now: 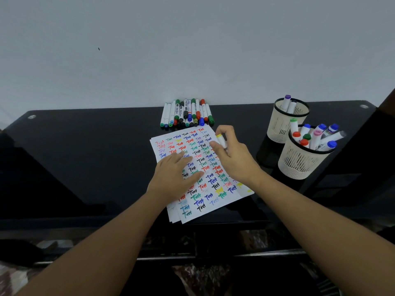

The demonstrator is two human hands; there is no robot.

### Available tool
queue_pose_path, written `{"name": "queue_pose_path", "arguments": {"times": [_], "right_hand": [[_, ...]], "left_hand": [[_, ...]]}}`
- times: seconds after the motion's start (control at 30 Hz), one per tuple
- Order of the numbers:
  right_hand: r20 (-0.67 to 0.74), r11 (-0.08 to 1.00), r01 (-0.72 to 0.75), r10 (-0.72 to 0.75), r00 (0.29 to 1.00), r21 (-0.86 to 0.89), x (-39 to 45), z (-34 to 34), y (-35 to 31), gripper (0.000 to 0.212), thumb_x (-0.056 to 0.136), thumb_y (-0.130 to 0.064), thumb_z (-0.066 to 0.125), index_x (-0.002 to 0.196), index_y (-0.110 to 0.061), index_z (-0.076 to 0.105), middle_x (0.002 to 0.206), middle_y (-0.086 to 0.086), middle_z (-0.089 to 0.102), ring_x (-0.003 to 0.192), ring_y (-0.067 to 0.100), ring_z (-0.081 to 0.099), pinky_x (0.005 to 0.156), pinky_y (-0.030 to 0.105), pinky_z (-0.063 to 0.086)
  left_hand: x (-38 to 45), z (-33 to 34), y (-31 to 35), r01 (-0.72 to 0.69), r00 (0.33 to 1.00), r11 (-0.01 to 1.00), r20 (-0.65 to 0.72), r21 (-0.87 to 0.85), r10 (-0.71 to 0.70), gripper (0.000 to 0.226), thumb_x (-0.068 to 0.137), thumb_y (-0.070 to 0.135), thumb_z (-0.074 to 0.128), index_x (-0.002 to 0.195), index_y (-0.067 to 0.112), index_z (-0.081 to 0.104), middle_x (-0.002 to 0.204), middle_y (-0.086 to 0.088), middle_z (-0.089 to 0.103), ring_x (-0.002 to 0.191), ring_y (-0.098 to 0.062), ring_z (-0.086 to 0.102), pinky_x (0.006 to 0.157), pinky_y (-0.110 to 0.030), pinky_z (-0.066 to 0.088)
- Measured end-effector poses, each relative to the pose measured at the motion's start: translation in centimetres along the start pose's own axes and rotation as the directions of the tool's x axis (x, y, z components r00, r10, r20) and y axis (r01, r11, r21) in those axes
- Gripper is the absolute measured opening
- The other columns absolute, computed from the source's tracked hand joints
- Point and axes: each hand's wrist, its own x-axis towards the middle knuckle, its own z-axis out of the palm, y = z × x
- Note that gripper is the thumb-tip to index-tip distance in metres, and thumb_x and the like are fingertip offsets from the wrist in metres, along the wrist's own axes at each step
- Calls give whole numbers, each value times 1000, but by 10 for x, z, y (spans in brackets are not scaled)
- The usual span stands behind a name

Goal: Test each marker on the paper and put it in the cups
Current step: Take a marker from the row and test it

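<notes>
Marker with the yellow cap (221, 141), that's the one in play, gripped in the right hand (233, 159) with fingers and thumb curled round its white barrel, held just above the right edge of the paper (213, 201). The left hand (175, 176) lies flat on the sheet, fingers straight and close together, thumb splayed out to the side, pinning it to the black table (85, 150). The paper itself is crammed with rows of "Test" in red, blue, green, black and yellow (more sheets peek out underneath). Beyond its far edge sits a pile of markers (187, 113) lying side by side against the wall. Off to the right stand two mesh cups: the near cup (299, 163) bristling with capped markers, the far cup (282, 122) holding just a couple, the two cups touching or nearly so.
</notes>
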Motion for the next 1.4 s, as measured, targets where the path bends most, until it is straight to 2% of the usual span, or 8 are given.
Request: {"name": "queue_pose_path", "arguments": {"times": [0.2, 0.4, 0.73, 0.97, 1.07, 1.2, 1.3, 1.4], "right_hand": [[-100, 984, 40, -23, 995, 172, 4, -5, -9, 25, 112, -30, 41, 134, -41, 34, 70, -7, 52, 47, 3, 42, 48, 21, 37], [-15, 979, -13, 16, 1000, 205, 7, -5, -5, 30, 112, -34, 42, 134, -54, 35, 102, 1, 68, 57, 14, 57, 52, 37, 53], [-114, 976, 29, -5, 993, 217, 5, 3, -4, 12, 111, -47, 38, 116, -37, 41, 65, 0, 45, 48, 8, 35, 47, 28, 34], [-122, 920, -17, 71, 990, 393, 6, 4, -6, 29, 110, -13, 37, 129, -34, 34, 60, -14, 51, 51, 7, 41, 50, 31, 37], [-75, 935, -112, 145, 987, 335, 11, -1, -6, 42, 108, -7, 34, 134, -39, 41, 74, -10, 56, 59, 22, 47, 57, 36, 44], [-11, 911, -266, 284, 959, 315, 15, -9, -4, 37, 109, -11, 34, 105, -24, 68, 109, 8, 62, 78, 18, 65, 67, 25, 55], [101, 879, -381, 367, 925, 287, 16, -15, -3, 33, 107, -9, 37, 122, -27, 61, 117, 2, 58, 95, 18, 61, 86, 34, 58], [234, 901, -387, 341, 910, 194, 13, -25, -1, 63, 98, 10, 49, 145, -30, 43, 122, 3, 51, 112, 23, 60, 101, 48, 57]], "left_hand": [[-1, 0, 0, -4, 1000, 1000, 3, -11, 4, 77, 91, 78, 42, 154, 34, 40, 165, 6, 28, 153, -16, 17, 124, -40, 9], [-1, -1, 0, 3, 1000, 1000, 16, -4, -3, 77, 90, 80, 41, 154, 35, 39, 165, 6, 27, 153, -16, 16, 124, -41, 8], [1, 1, -2, -5, 1000, 1000, -6, -5, 5, 75, 90, 80, 41, 150, 34, 44, 162, 7, 33, 151, -15, 22, 123, -42, 13], [-1, 0, -1, -5, 1000, 1000, -17, -23, 5, 72, 90, 78, 44, 147, 34, 47, 162, 6, 33, 151, -16, 22, 123, -42, 13], [-2, 0, -1, -6, 999, 999, -33, -41, 4, 72, 90, 78, 46, 147, 34, 48, 161, 7, 34, 151, -15, 23, 124, -42, 13], [-3, -1, 0, -7, 999, 999, -38, -40, 5, 72, 90, 78, 46, 148, 35, 47, 161, 8, 34, 151, -15, 22, 124, -41, 13], [-2, 0, -1, -9, 999, 999, -31, -43, 7, 73, 89, 79, 44, 147, 35, 47, 161, 8, 35, 151, -16, 23, 124, -43, 15], [-1, 0, -2, -12, 999, 999, -33, -34, 11, 70, 91, 77, 43, 147, 35, 48, 161, 7, 35, 151, -16, 24, 124, -43, 16]]}}
